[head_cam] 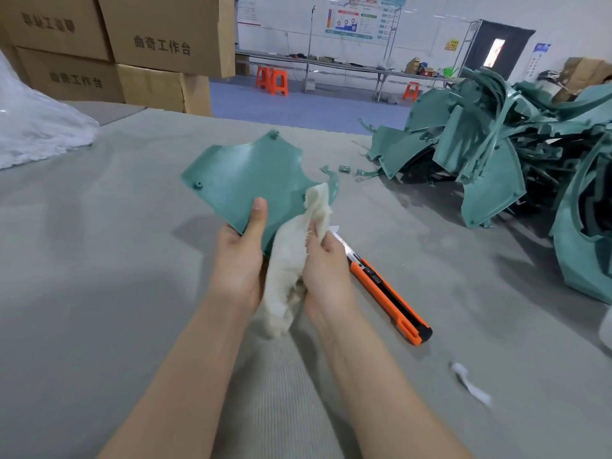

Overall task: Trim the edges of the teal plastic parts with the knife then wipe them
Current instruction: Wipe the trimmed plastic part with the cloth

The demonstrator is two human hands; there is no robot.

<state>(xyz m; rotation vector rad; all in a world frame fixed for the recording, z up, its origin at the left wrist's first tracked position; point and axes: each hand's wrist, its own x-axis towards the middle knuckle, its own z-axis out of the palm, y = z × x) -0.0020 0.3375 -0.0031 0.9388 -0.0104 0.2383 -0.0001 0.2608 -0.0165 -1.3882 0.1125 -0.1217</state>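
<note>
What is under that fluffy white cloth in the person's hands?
The cloth drapes over the near right corner of the teal part, hiding that edge. Below, it hangs over the grey table covering.

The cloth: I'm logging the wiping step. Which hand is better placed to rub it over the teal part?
Right, probably. The right hand grips the white cloth, whose tip reaches the teal part; the left hand holds that part's near edge, thumb on top.
</note>
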